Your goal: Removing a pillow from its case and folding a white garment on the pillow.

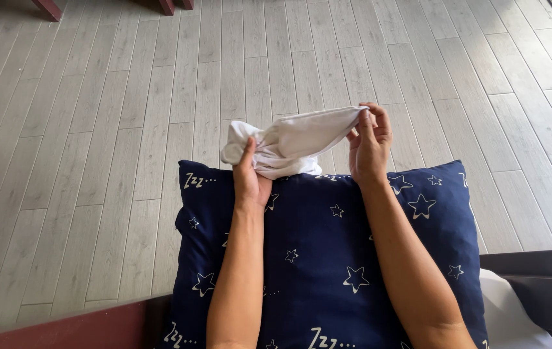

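On my right hand [369, 145] the fingertips [365, 116] are pinched shut on the far right corner of a white cloth [295, 145], with the thumb and forefinger pressed together and the other fingers curled loosely behind them. My left hand [250, 178] is closed around the cloth's other end, the thumb lying over the bunched fabric and the fingers wrapped under it, so a crumpled knot of cloth sticks out to the left of the fist. Between my 2 hands the cloth is pulled into a band, higher at the right than at the left, and its lower edge hangs down to touch the far edge of the pillow [327, 258].

Both forearms run from the near edge of the view out over that pillow, which is dark blue with white stars and small sleep marks printed on it. It sits just under my hands and fills the near middle of the scene. To the near right, a white piece of fabric [515, 317] shows beside the pillow. Beyond it all lies a pale grey plank floor [127, 129], with dark red furniture legs [46, 8] at the far left.
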